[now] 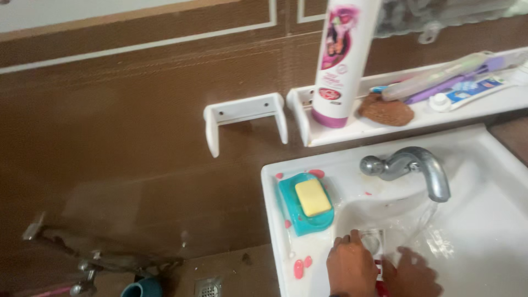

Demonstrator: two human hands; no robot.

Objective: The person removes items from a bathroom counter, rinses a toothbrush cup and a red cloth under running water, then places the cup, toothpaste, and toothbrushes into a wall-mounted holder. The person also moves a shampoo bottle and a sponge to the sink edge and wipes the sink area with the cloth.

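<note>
While water runs from the metal tap (pixel 410 168) into the white sink (pixel 484 231), both hands work at a small clear plastic piece (pixel 374 242) with a red edge, low in the basin at about six o'clock in the view. The left hand (pixel 351 267) curls its fingers over the piece's near side, gripping it. The right hand (pixel 412 275) is just beside it under the stream (blurred, so I cannot tell whether it is spread or closed). At nine o'clock from the hands, on the sink's rim, a teal soap dish (pixel 291 217) holds a yellow soap bar (pixel 312 197). At twelve o'clock, a white wall shelf (pixel 357 129) carries a tall white and pink bottle (pixel 342 60), toothbrushes (pixel 440 80) and a toothpaste tube (pixel 473 91).
</note>
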